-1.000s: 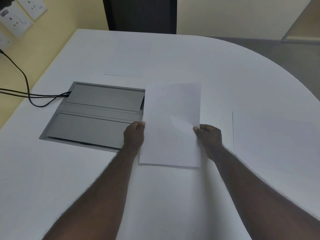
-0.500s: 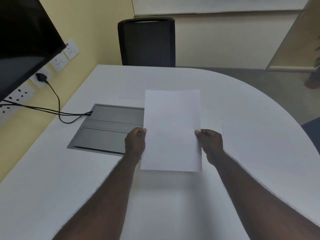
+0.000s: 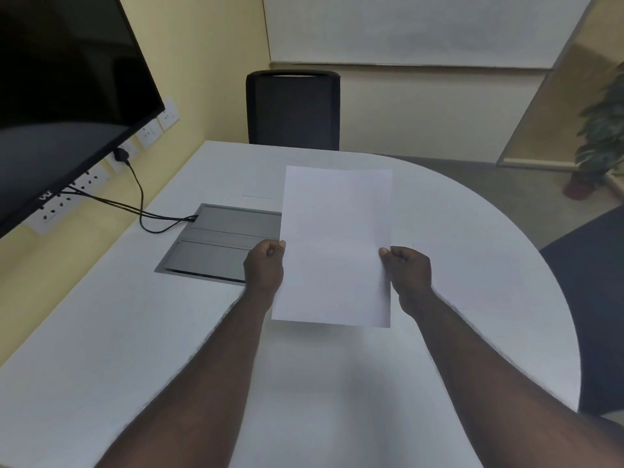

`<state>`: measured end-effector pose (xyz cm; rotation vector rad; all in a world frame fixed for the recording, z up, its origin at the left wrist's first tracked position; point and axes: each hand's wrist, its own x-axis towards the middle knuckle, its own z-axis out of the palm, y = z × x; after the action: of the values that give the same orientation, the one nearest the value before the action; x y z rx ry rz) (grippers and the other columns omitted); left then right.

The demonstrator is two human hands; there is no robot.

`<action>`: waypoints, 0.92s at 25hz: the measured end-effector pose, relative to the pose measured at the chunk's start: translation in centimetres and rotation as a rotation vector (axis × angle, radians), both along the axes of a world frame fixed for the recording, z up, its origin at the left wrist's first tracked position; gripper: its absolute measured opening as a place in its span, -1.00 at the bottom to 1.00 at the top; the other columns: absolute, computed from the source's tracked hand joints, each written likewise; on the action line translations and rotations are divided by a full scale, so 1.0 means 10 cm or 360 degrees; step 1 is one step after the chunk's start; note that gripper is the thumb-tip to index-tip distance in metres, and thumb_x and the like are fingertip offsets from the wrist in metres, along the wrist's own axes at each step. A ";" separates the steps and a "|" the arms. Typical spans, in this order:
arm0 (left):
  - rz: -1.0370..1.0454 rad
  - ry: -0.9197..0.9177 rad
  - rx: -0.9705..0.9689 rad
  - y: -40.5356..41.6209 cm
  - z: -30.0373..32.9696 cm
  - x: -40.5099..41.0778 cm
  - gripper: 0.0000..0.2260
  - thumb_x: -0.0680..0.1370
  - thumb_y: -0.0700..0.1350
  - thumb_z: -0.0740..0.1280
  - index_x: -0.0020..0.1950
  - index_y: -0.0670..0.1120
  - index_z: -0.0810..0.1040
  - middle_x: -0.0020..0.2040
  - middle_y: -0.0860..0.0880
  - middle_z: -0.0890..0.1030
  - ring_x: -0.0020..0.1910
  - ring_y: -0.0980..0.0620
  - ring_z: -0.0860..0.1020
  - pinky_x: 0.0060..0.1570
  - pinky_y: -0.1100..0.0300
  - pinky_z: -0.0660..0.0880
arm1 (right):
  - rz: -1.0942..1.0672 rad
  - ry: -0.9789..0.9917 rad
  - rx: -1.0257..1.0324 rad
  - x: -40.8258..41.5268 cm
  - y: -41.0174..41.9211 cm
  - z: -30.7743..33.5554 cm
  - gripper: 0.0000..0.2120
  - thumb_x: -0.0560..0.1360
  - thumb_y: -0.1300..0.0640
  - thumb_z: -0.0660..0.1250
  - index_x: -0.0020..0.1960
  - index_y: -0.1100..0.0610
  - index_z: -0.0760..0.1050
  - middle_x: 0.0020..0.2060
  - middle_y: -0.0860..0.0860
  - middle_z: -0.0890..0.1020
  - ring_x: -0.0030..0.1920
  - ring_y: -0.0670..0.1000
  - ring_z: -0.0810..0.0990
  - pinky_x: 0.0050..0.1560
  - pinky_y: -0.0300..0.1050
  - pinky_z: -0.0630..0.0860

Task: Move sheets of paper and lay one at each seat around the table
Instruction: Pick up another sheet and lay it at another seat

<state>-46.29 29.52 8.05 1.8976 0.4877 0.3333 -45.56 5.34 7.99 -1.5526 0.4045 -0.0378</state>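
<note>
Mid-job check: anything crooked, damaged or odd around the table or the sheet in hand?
Nothing stands out. The left hand and right hand pinch the sheet by its side edges above the table; it looks flat and untorn.

- A plain white sheet of paper [image 3: 336, 244] is held above the table [image 3: 135, 332], long edges running toward twelve o'clock, a faint crease across its middle.
- The left hand [image 3: 265, 268] pinches its nine o'clock edge; the right hand [image 3: 408, 270] pinches its three o'clock edge.
- Another sheet [image 3: 260, 184] lies flat toward twelve o'clock before the chair [image 3: 293, 109] (only its near edge shows).
</note>
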 end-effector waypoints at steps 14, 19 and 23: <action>0.0056 -0.0163 -0.0015 -0.03 0.58 -1.29 -0.79 0.57 -0.06 0.32 -0.13 -0.20 0.60 -0.26 -0.01 0.52 -0.26 0.04 0.42 -0.25 0.19 0.37 | 0.0011 -0.0200 0.0048 -1.15 -0.07 0.51 -0.80 0.48 0.15 0.42 0.04 0.25 0.63 -0.11 0.06 0.70 -0.17 -0.01 0.63 -0.17 -0.18 0.52; 0.0068 -0.0192 0.0000 0.05 0.70 -1.73 -0.79 0.58 -0.07 0.32 -0.16 -0.19 0.58 -0.33 0.05 0.46 -0.30 0.06 0.39 -0.27 0.19 0.34 | 0.0029 -0.0230 0.0045 -1.53 0.02 0.62 -0.88 0.47 0.12 0.42 -0.05 0.16 0.65 -0.13 0.03 0.72 -0.18 -0.02 0.66 -0.13 -0.11 0.57; 0.0102 -0.0207 0.0030 0.24 0.82 -2.02 -0.80 0.58 -0.07 0.31 -0.17 -0.15 0.57 -0.33 0.07 0.48 -0.29 0.07 0.40 -0.26 0.19 0.35 | 0.0063 -0.0245 0.0017 -1.74 0.21 0.68 -0.83 0.45 0.10 0.43 -0.02 0.17 0.65 -0.13 0.01 0.72 -0.17 -0.02 0.66 -0.11 -0.10 0.57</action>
<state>-66.50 31.93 16.24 1.8677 0.4601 0.5015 -63.00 7.46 14.75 -1.5349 0.2518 -0.1238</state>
